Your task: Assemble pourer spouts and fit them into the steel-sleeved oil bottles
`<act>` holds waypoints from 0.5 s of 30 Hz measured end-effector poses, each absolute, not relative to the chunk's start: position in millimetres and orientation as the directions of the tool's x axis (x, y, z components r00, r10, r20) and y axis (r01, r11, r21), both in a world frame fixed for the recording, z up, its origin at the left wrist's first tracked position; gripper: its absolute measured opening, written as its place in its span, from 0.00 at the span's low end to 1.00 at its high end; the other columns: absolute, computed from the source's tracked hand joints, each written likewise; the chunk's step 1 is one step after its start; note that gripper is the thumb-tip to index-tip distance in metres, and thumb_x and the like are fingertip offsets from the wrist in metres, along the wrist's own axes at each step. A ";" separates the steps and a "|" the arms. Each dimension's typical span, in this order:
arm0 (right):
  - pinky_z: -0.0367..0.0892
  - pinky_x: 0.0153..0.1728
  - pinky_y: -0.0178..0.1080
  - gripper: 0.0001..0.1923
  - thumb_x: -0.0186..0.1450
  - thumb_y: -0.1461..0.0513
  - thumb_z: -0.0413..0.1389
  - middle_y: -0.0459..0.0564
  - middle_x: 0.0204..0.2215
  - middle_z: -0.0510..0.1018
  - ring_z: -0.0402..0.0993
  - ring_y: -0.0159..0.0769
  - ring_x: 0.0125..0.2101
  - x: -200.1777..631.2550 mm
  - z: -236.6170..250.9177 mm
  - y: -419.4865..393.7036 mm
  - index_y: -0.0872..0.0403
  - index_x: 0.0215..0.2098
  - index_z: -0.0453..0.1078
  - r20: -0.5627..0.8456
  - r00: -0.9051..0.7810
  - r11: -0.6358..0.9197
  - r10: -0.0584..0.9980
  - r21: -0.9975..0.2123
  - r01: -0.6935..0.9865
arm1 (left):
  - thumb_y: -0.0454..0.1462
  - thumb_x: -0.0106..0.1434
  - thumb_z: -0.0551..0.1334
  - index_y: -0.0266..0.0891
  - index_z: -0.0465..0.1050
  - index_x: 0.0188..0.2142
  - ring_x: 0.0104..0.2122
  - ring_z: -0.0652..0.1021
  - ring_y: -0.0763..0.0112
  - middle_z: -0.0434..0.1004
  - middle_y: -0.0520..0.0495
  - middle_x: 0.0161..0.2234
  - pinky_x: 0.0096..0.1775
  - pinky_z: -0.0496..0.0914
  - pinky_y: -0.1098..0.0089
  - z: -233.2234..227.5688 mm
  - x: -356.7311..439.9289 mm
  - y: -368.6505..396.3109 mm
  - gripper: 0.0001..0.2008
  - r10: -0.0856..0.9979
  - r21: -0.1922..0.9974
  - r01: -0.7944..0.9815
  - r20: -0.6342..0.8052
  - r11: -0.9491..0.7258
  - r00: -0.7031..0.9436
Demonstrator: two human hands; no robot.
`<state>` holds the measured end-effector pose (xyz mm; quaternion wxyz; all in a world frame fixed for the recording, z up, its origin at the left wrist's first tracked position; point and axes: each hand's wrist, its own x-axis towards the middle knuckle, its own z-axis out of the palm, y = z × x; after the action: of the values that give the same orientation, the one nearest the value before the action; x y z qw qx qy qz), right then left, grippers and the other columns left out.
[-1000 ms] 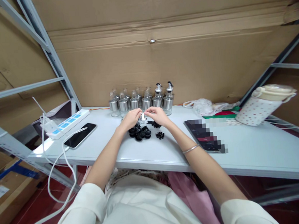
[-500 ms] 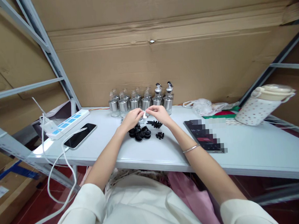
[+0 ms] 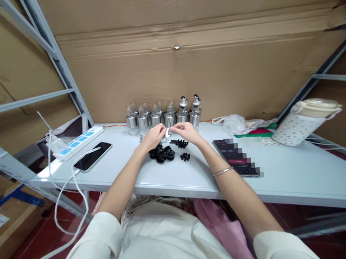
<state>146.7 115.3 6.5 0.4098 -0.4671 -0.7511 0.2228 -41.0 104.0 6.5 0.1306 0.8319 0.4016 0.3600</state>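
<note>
My left hand (image 3: 155,136) is closed, its fingertips pinching a small, pale, spout-like piece (image 3: 167,133). From the other side my right hand (image 3: 187,131) meets it, thumb and fingers pinched together at its upper end. The join between fingers and piece is too small to make out. Just below the hands lies a heap of black round stoppers (image 3: 164,154), partly covered by the left hand. Beside it are black slim tube-like parts (image 3: 180,143) and a cluster of small black caps (image 3: 185,156).
Behind the hands stand several glass bottles (image 3: 156,119) with metal sleeves; two carry silver-and-black pourers (image 3: 196,100). A power strip (image 3: 82,141) and a phone (image 3: 93,156) with cables lie left. Another phone (image 3: 234,158), plastic bag (image 3: 234,124) and dotted tumbler (image 3: 304,122) are right.
The pale piece has turned slightly between my fingertips. My right hand has shifted a little to the right; my left hand stays almost where it was.
</note>
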 end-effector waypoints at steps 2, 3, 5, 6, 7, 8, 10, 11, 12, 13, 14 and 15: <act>0.64 0.37 0.39 0.09 0.57 0.59 0.57 0.53 0.29 0.81 0.74 0.40 0.33 153.4 5.4 119.0 0.56 0.27 0.77 0.394 -0.238 0.444 0.888 -0.594 0.671 | 0.40 0.67 0.49 0.39 0.64 0.32 0.32 0.70 0.70 0.69 0.51 0.30 0.37 0.63 0.70 5.8 -41.3 104.9 0.10 0.758 0.502 0.572 0.503 -0.648 0.416; 0.64 0.37 0.39 0.07 0.56 0.61 0.58 0.53 0.29 0.81 0.74 0.40 0.32 156.9 5.4 120.2 0.56 0.27 0.77 0.368 -0.242 0.419 0.898 -0.541 0.729 | 0.40 0.67 0.49 0.39 0.63 0.32 0.32 0.70 0.70 0.69 0.51 0.30 0.36 0.62 0.70 5.4 -41.4 105.4 0.10 0.756 0.500 0.573 0.504 -0.649 0.417; 0.64 0.35 0.37 0.06 0.56 0.64 0.57 0.52 0.27 0.80 0.73 0.38 0.30 163.9 6.6 120.9 0.57 0.27 0.77 0.282 -0.248 0.361 0.927 -0.482 0.798 | 0.40 0.67 0.49 0.39 0.63 0.31 0.31 0.69 0.70 0.68 0.51 0.29 0.35 0.62 0.70 4.9 -41.8 106.0 0.11 0.755 0.498 0.574 0.505 -0.650 0.418; 0.64 0.34 0.36 0.06 0.56 0.65 0.57 0.51 0.26 0.80 0.73 0.37 0.30 167.3 8.1 120.3 0.57 0.27 0.78 0.232 -0.250 0.334 0.940 -0.477 0.813 | 0.40 0.67 0.49 0.39 0.63 0.31 0.31 0.69 0.70 0.68 0.52 0.28 0.35 0.61 0.70 4.7 -41.9 106.2 0.11 0.756 0.499 0.573 0.504 -0.650 0.418; 0.64 0.34 0.35 0.06 0.55 0.65 0.57 0.51 0.25 0.80 0.73 0.36 0.30 170.5 10.0 119.2 0.57 0.26 0.78 0.181 -0.257 0.314 0.949 -0.483 0.818 | 0.40 0.67 0.49 0.39 0.62 0.30 0.30 0.69 0.70 0.67 0.52 0.28 0.35 0.61 0.70 4.5 -42.0 106.4 0.11 0.756 0.500 0.573 0.504 -0.650 0.418; 0.63 0.33 0.34 0.06 0.54 0.65 0.58 0.50 0.25 0.79 0.73 0.35 0.29 173.6 12.3 117.7 0.58 0.26 0.78 0.129 -0.270 0.298 0.954 -0.497 0.815 | 0.40 0.67 0.49 0.39 0.62 0.30 0.30 0.69 0.70 0.67 0.52 0.28 0.34 0.61 0.70 4.4 -42.2 106.5 0.11 0.757 0.499 0.574 0.503 -0.649 0.417; 0.63 0.31 0.33 0.05 0.52 0.64 0.59 0.48 0.24 0.79 0.70 0.32 0.27 179.0 17.0 114.1 0.57 0.25 0.78 0.011 -0.322 0.276 0.947 -0.545 0.791 | 0.40 0.66 0.49 0.39 0.62 0.30 0.30 0.68 0.70 0.67 0.52 0.28 0.34 0.61 0.71 4.2 -42.5 106.5 0.10 0.759 0.497 0.580 0.501 -0.646 0.415; 0.62 0.28 0.32 0.05 0.51 0.64 0.60 0.46 0.22 0.77 0.68 0.30 0.24 181.1 19.2 112.2 0.57 0.25 0.77 -0.060 -0.357 0.261 0.932 -0.570 0.779 | 0.40 0.66 0.49 0.39 0.62 0.30 0.30 0.68 0.71 0.67 0.52 0.28 0.34 0.61 0.71 4.1 -42.6 106.5 0.10 0.760 0.494 0.584 0.500 -0.644 0.415; 0.60 0.26 0.32 0.05 0.49 0.63 0.60 0.45 0.19 0.75 0.65 0.28 0.22 182.8 20.9 110.5 0.57 0.24 0.77 -0.137 -0.391 0.243 0.910 -0.588 0.772 | 0.40 0.66 0.49 0.39 0.62 0.30 0.30 0.68 0.71 0.67 0.52 0.28 0.34 0.61 0.71 4.1 -42.7 106.4 0.10 0.761 0.493 0.587 0.497 -0.643 0.416; 0.58 0.23 0.32 0.05 0.47 0.62 0.61 0.43 0.16 0.72 0.61 0.26 0.19 183.8 22.2 109.0 0.56 0.23 0.77 -0.212 -0.420 0.223 0.883 -0.597 0.770 | 0.40 0.66 0.49 0.39 0.62 0.30 0.29 0.68 0.71 0.67 0.52 0.27 0.34 0.61 0.71 4.1 -42.8 106.2 0.10 0.762 0.492 0.588 0.495 -0.642 0.417; 0.56 0.21 0.32 0.06 0.46 0.61 0.62 0.41 0.14 0.69 0.57 0.25 0.17 184.4 23.0 107.8 0.56 0.22 0.76 -0.277 -0.440 0.205 0.854 -0.599 0.774 | 0.40 0.66 0.49 0.39 0.62 0.30 0.29 0.68 0.71 0.68 0.52 0.27 0.34 0.61 0.71 4.1 -42.9 106.1 0.10 0.763 0.492 0.589 0.494 -0.641 0.417; 0.54 0.20 0.32 0.07 0.45 0.60 0.62 0.40 0.11 0.66 0.55 0.24 0.16 184.4 23.2 106.8 0.56 0.22 0.76 -0.327 -0.453 0.190 0.829 -0.596 0.780 | 0.40 0.66 0.49 0.39 0.62 0.30 0.29 0.68 0.71 0.68 0.52 0.27 0.34 0.60 0.71 4.1 -43.0 106.0 0.10 0.763 0.492 0.590 0.494 -0.640 0.416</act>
<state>184.4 106.8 23.2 0.0340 -0.5219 -0.7708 0.3638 -43.0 106.0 4.1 0.1216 0.8326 0.4064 0.3561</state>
